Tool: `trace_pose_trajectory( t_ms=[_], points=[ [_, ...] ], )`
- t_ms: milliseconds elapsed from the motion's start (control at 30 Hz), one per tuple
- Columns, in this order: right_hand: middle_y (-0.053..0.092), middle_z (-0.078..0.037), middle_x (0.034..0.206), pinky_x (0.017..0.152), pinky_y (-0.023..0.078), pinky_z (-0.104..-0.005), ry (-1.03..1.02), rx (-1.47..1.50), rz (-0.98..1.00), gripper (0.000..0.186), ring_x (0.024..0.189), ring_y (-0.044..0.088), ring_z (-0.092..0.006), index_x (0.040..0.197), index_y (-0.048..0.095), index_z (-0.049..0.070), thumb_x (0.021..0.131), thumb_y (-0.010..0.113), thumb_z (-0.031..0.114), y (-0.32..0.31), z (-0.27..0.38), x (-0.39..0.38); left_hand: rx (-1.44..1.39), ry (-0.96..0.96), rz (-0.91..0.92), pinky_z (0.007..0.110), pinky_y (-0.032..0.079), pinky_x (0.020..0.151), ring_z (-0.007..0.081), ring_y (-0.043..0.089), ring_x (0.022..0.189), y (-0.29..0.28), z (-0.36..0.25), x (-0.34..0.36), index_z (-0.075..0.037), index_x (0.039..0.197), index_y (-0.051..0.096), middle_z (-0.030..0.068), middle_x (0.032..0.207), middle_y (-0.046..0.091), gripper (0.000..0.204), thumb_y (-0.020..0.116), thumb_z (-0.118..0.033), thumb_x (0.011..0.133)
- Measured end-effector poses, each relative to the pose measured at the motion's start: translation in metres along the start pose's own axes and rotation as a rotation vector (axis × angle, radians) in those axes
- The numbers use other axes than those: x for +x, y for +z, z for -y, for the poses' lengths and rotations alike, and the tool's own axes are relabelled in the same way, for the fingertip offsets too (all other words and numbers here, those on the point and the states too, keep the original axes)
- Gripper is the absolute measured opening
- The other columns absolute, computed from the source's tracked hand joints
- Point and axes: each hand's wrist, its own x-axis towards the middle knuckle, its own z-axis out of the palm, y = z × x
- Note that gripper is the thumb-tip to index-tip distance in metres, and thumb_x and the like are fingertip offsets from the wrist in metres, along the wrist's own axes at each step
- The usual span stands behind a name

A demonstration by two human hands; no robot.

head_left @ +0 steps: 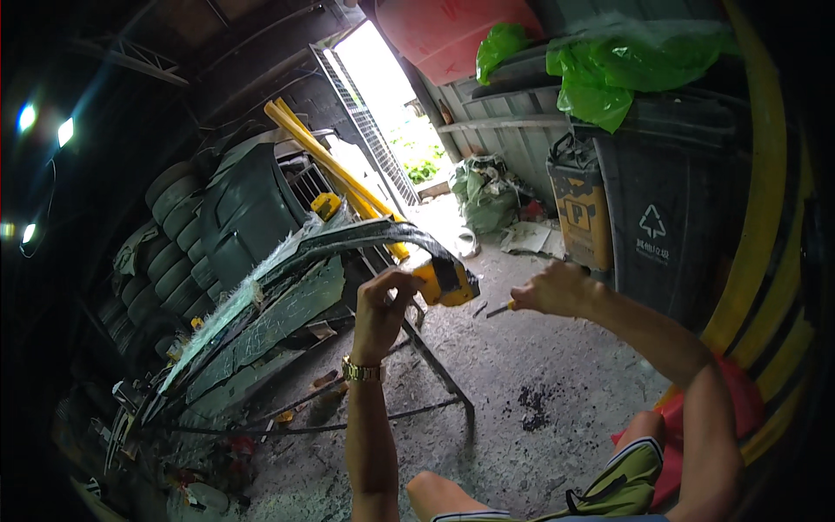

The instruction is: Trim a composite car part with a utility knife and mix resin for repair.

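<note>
Black rubber tyres [178, 204] stand stacked far to the left of the fingers of both hands, beyond a big dark panel [243, 217]. Nearer, to the left of the left fingers and running down away from them, slope broken sheets [261, 335] with a ragged, whitish upper edge; a dark metal stand [470, 418] reaches out below those fingers. Yellow poles [323, 158] lean behind them.

The left hand [380, 315], with a gold-coloured watch [363, 370] at its wrist, is raised, its thumb and fingers pinching the near edge of a yellow-and-black piece [448, 280]. That piece sits just right of the left fingertips, at the end of a curved dark strip [396, 231]; whether the two are joined, I cannot tell.

Across a gap, the right hand [561, 291] has its fingers curled around a slim tool [500, 309], whose thin shaft points left, toward the piece but apart from it. Below the right fingers, dark crumbs [532, 407] lie on the grey floor [513, 357]. Beyond them to the right stand a yellow box [581, 213] and a dark wheeled bin [652, 196].

The step in hand seems to be steadying the piece with one hand while the tool is held ready. Next, I judge, calls for a firm left pinch and a careful approach by the shaft, clear of the left fingertips.
</note>
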Motion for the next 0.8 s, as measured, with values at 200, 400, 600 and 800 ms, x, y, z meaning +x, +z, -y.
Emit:
trace_pose_trajectory(
  t_ms=[200,400,600,800],
  points=[
    [0.062,-0.010,0.077,0.064,0.051,-0.0391,0.164,0.458,-0.321,0.030,0.072,0.064,-0.0268,0.098,0.058,0.009,0.091,0.051,0.037,0.040,-0.016,-0.029,0.008,-0.039,0.018,0.026,0.046,0.061,0.0137,0.061,0.068,-0.003,0.007,-0.006,0.001,0.083,0.063,0.0075,0.077,0.065,0.003,0.061,-0.001,0.082],
    [0.059,-0.007,0.093,0.069,0.051,-0.0359,0.187,0.573,-0.670,0.030,0.083,0.062,-0.0250,0.102,0.058,0.011,0.078,0.070,0.025,0.027,0.016,-0.019,0.014,0.006,0.002,0.026,0.045,0.060,0.0143,0.060,0.066,0.001,0.012,-0.006,0.002,0.082,0.060,0.0073,0.075,0.063,0.001,0.061,0.002,0.080],
    [0.059,-0.004,0.091,0.068,0.052,-0.0336,-0.027,0.373,-0.826,0.035,0.082,0.063,-0.0222,0.102,0.054,0.013,0.077,0.070,0.030,0.008,0.014,0.017,0.051,0.027,-0.002,0.025,0.044,0.059,0.0140,0.059,0.066,0.004,0.009,-0.006,0.003,0.081,0.059,0.0073,0.075,0.062,0.003,0.061,0.003,0.079],
    [0.064,-0.009,0.081,0.062,0.047,-0.0274,0.379,0.887,-0.953,0.020,0.071,0.063,-0.0161,0.102,0.055,0.003,0.088,0.061,0.016,0.033,-0.026,0.030,0.078,-0.003,-0.017,0.026,0.044,0.057,0.0154,0.059,0.064,0.002,0.003,-0.005,0.002,0.081,0.059,0.0075,0.074,0.061,0.004,0.062,0.003,0.079]
  ],
)
